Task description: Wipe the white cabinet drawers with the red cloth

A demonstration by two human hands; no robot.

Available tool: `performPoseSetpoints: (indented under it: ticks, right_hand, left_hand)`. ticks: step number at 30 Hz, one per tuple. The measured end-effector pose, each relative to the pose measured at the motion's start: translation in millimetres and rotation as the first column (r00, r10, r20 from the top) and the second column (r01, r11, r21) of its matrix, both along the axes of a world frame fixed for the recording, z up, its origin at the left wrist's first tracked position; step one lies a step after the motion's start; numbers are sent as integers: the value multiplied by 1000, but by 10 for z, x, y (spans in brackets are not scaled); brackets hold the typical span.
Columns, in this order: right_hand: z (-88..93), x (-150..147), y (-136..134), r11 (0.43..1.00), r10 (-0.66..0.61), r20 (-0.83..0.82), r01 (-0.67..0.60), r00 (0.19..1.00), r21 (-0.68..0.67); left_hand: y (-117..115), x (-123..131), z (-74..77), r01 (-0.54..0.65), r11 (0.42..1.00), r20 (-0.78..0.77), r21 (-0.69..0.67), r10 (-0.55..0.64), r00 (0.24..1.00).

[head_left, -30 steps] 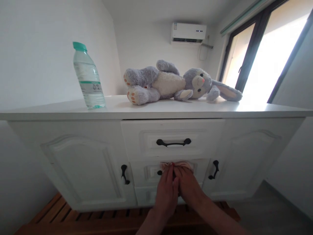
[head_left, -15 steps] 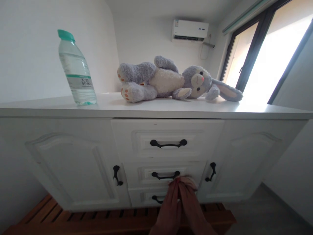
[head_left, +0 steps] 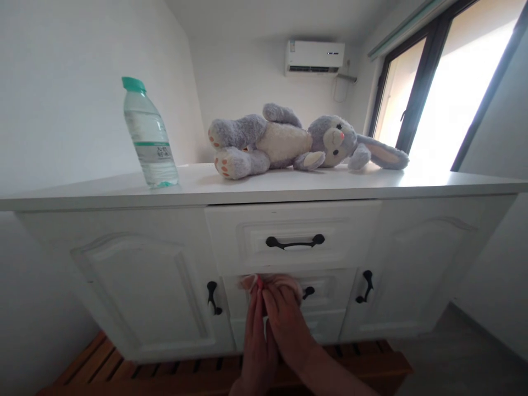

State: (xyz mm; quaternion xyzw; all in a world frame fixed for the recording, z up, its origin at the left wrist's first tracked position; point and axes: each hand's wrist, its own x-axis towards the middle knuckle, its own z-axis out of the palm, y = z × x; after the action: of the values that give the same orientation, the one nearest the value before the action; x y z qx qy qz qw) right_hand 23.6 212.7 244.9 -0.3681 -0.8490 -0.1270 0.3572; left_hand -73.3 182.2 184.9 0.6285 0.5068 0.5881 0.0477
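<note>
Head view, hands: left hand [head_left: 256, 335] and right hand [head_left: 289, 324] raised side by side, touching, palms towards the cabinet front, fingers extended and close together.
Head view, held thing: pink cloth [head_left: 270, 282] bunched at the fingertips of both hands, pressed flat against the middle drawer [head_left: 330, 289]; grip looks like a flat press with narrow fingers rather than a closed fist, though how far either hand clasps the cloth cannot be told.
Position of cloth: directly ahead of and just above the fingertips, over the left half of the middle drawer front, below the top drawer [head_left: 289, 234].
Long axis: cloth bunch lies crosswise, left to right, along the drawer's upper edge; drawer handle [head_left: 307, 291] runs the same way.
Nearer hand: both on the cloth; right hand lies closer to the exposed end of the handle, left hand nearer the left cabinet door [head_left: 136, 286].
Hidden: left part of the middle drawer handle covered by cloth and fingers; only its right end shows.
Cut off: both forearms run out at the bottom edge; lowest drawer mostly behind the hands.
Hard to make out: cloth's full extent and folds, blurred and pale.
Surroundings: water bottle [head_left: 149, 135] upright and plush rabbit [head_left: 297, 140] lying on its side on the cabinet top [head_left: 371, 184], well apart from the hands; wooden slats [head_left: 136, 374] beneath.
</note>
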Motion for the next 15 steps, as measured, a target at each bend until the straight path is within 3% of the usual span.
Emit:
performPoseSetpoints:
  ticks: [2, 4, 7, 9, 11, 13, 15]
  right_hand:
    - [123, 334, 58, 998, -63, 108, 60, 992, 27]
    - [204, 603, 102, 992, -126, 179, 128, 976, 0]
    - [304, 702, 91, 970, -156, 255, 197, 954, -145]
    - [360, 578, 61, 953, -120, 317, 199, 941, -229]
    - [408, 426, 56, 947, -53, 414, 177, 909, -267]
    - [452, 357, 85, 947, 2, 519, 166, 855, -276]
    - [490, 398, 124, 946, 1, 576, 187, 818, -267]
  left_hand:
    - [18, 203, 159, 82, 993, -42, -86, -86, 995]
    - [-3, 375, 226, 157, 977, -68, -141, -168, 983]
    - [-139, 486, 124, 190, 980, -40, -65, -193, 980]
    - [-274, 468, -94, 112, 994, 94, -6, -111, 989]
    - [-391, 405, -402, 4, 997, 312, -74, 20, 950]
    - [-454, 329, -737, -25, 964, 514, -266, 163, 842]
    - [-445, 266, -1034, 88, 889, 674, -450, 273, 687]
